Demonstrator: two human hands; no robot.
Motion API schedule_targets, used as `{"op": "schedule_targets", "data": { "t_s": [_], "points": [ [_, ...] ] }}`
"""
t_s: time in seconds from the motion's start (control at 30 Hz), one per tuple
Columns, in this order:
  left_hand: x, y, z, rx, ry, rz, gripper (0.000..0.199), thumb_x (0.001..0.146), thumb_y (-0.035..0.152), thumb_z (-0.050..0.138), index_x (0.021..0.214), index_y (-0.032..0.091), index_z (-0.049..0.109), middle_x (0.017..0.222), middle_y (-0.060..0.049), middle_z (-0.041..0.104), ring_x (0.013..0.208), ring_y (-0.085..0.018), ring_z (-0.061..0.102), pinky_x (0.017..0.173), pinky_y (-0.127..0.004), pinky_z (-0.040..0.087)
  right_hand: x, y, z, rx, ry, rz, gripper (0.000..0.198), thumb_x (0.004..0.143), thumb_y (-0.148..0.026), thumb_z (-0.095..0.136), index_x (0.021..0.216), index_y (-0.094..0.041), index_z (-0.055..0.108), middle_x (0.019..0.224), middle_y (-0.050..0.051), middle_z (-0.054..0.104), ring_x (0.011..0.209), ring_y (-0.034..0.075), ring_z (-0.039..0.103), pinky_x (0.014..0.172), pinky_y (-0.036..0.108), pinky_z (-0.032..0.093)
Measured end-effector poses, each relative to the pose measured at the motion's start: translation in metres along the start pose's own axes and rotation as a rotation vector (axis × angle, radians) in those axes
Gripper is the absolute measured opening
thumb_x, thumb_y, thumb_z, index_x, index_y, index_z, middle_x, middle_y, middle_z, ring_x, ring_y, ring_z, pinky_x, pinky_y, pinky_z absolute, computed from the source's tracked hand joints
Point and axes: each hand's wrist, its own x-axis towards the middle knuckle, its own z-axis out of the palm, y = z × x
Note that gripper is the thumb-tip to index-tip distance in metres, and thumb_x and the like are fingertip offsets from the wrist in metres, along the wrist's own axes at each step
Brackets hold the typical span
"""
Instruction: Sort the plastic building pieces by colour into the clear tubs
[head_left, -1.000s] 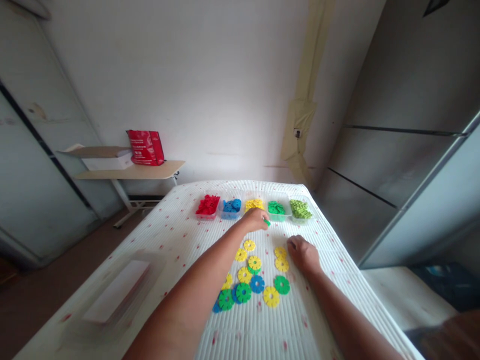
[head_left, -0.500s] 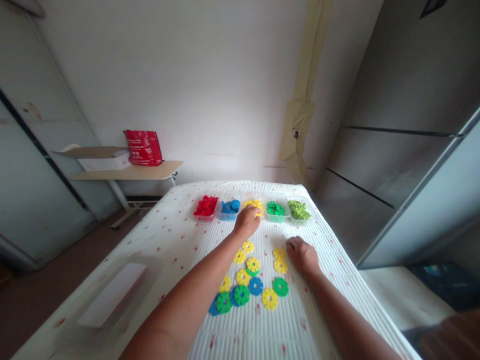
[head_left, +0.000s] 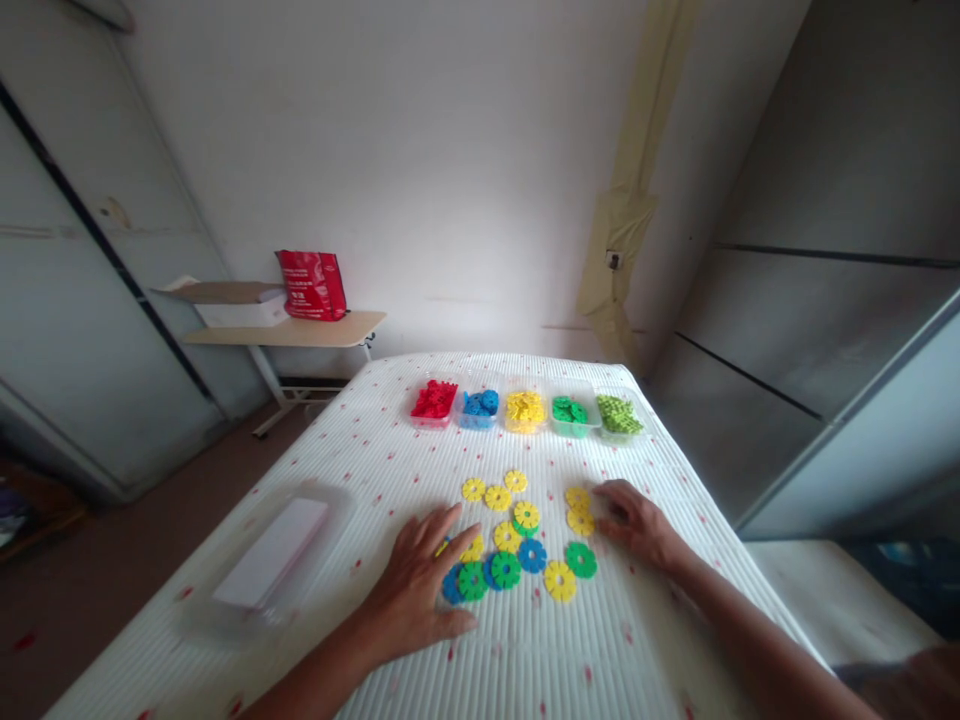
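My left hand [head_left: 418, 575] hovers or rests palm down at the left of the loose notched discs, fingers spread and holding nothing. Its fingertips partly cover yellow and blue discs there. Beside its thumb and fingers lie a blue disc [head_left: 451, 584] and a green disc [head_left: 473, 580]. On the right side, my right hand [head_left: 636, 522] lies on the cloth with fingers apart, close by two overlapping yellow discs [head_left: 580, 522]. Between the hands are several more: a yellow disc [head_left: 559, 580], another green disc [head_left: 580, 560] and another blue disc [head_left: 532, 555].
Clear tubs stand in a row at the back, holding red pieces [head_left: 435, 400], blue pieces [head_left: 481, 403], yellow pieces [head_left: 525, 411], green pieces [head_left: 569, 410] and light green pieces [head_left: 619, 415]. A clear container [head_left: 334, 515] with a white slab sits at the left.
My left hand has drawn back from the yellow tub to the near left of the discs and spread its fingers. More yellow discs lie at the far left. My right hand's fingers have opened out.
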Motion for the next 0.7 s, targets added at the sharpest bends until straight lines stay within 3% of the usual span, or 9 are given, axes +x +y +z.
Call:
{"op": "schedule_targets", "data": {
  "t_s": [0.1,0.3,0.43,0.57,0.7],
  "points": [
    [0.002,0.002,0.007,0.018,-0.031,0.0,0.078,0.069,0.065,0.052,0.137,0.04,0.023,0.15,-0.005,0.016,0.135,-0.037,0.014,0.104,-0.062,0.01,-0.01,0.002,0.007,-0.091,0.063,-0.105,0.035,0.076,-0.037,0.056,0.107,-0.02,0.059,0.116,0.01,0.056,0.106,0.023,0.052,0.09,0.037,0.043],
    [0.031,0.026,0.01,0.005,-0.037,0.044,0.07,0.075,0.062,0.046,0.137,0.039,0.025,0.15,-0.006,0.016,0.136,-0.034,0.012,0.104,-0.062,0.008,0.01,-0.027,0.025,-0.2,0.061,-0.141,0.023,0.081,-0.03,0.05,0.098,-0.02,0.062,0.106,0.01,0.061,0.097,0.022,0.054,0.086,0.038,0.043],
    [0.043,0.028,0.011,-0.021,0.0,0.051,0.067,0.077,0.062,0.043,0.137,0.037,0.027,0.149,-0.007,0.02,0.135,-0.034,0.016,0.104,-0.062,0.01,0.03,-0.047,0.034,-0.1,0.028,-0.161,0.021,0.079,-0.029,0.05,0.093,-0.019,0.062,0.102,0.008,0.062,0.096,0.02,0.055,0.085,0.033,0.043],
    [0.047,0.018,0.011,-0.015,0.063,-0.031,0.059,0.079,0.054,0.047,0.133,0.036,0.035,0.148,-0.006,0.021,0.134,-0.032,0.018,0.105,-0.06,0.012,0.039,-0.046,0.032,0.078,0.051,-0.008,0.023,0.079,-0.034,0.048,0.088,-0.02,0.063,0.089,0.005,0.065,0.078,0.017,0.059,0.072,0.028,0.047],
    [0.056,0.003,0.011,-0.079,0.16,-0.012,0.059,0.08,0.049,0.048,0.134,0.03,0.036,0.145,-0.008,0.028,0.132,-0.028,0.025,0.107,-0.052,0.019,0.043,-0.037,0.024,0.167,0.104,0.107,0.026,0.078,-0.029,0.045,0.093,-0.019,0.064,0.086,0.005,0.067,0.072,0.016,0.06,0.068,0.028,0.049]
  ]
}}
